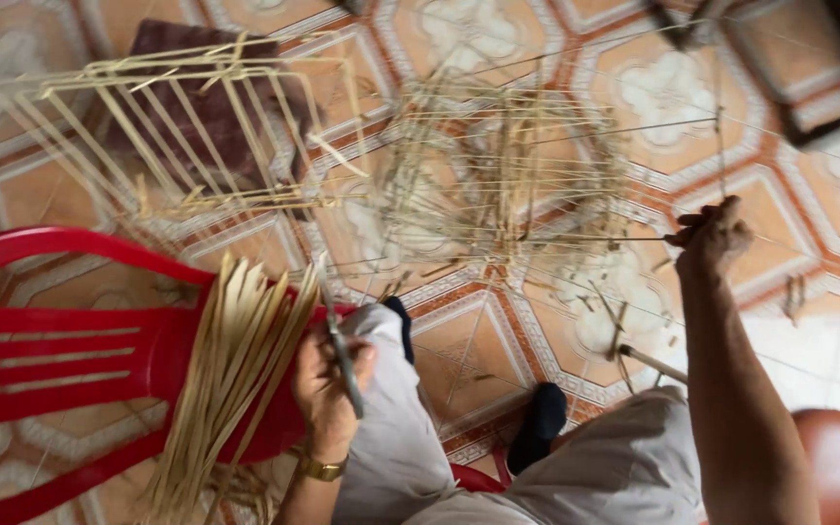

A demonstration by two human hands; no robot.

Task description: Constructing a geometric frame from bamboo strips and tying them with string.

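- A home craft space is suggested by the patterned tiled floor [498,321].
- Bamboo strips [235,369] and a red plastic chair [60,360] are seen.

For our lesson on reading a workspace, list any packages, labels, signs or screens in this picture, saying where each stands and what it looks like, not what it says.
None: no package, label, sign or screen shows in this view.
Only a red plastic chair with pale bamboo strips, slat frames on the patterned tile floor, and a gold wristwatch on the left hand, its face unseen.
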